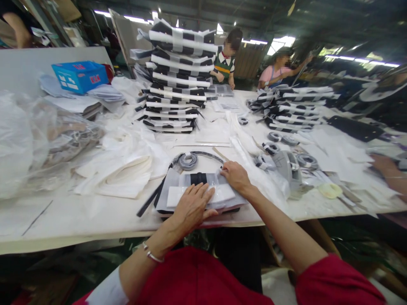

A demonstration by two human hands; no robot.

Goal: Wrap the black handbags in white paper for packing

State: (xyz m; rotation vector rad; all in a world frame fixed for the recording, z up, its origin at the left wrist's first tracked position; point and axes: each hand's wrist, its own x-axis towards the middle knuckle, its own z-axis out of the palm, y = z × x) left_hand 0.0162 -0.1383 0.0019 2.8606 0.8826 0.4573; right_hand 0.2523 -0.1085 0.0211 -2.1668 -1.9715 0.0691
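A black handbag (161,207), partly wrapped in thin white paper, lies flat at the table's front edge. Across it run a white foam strip (173,197) and clear film around a black band (198,178). My left hand (193,201) rests flat on the foam strip with fingers stretched out. At the bag's upper right corner, the fingers of my right hand (235,176) are closed at the end of the black strap (208,154), which arches behind the bag. A rolled grey strap (188,161) sits inside that arch.
A tall stack of wrapped bags (179,78) stands at the back, a lower stack (295,108) to its right. A tape dispenser (288,169) and several rolled straps lie right. White sheets (117,176), plastic film (19,148) and a blue box (79,77) are left. Co-workers stand beyond.
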